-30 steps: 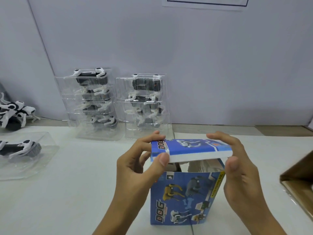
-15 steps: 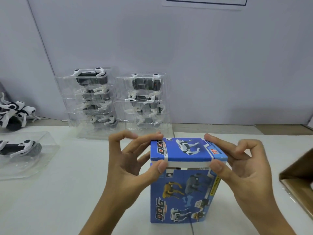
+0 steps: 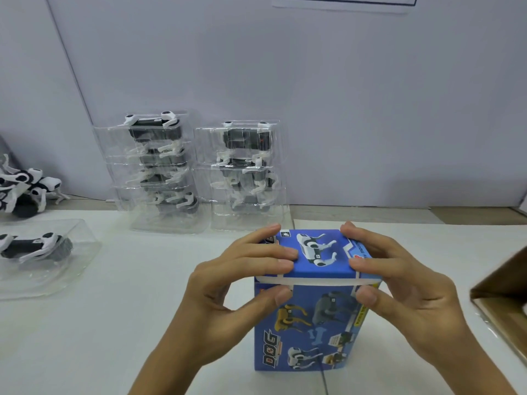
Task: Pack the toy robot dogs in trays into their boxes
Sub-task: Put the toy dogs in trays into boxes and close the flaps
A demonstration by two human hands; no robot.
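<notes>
White worktop [image 3: 142, 323] carries the upright blue box [image 3: 308, 323], its long axis vertical, directly between both hands. Left hand [image 3: 228, 283] and right hand [image 3: 405, 289] each clasp its top corners, fingers flat on the lid [image 3: 316, 252], thumbs beneath, equally near; the flap looks nearly seated.

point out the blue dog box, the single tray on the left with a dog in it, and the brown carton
blue dog box [image 3: 309, 326]: head view, on its printed front face
single tray [image 3: 82, 253]: head view, on its clear right wall
brown carton [image 3: 502, 283]: head view, on its raised flap at the right edge
</notes>
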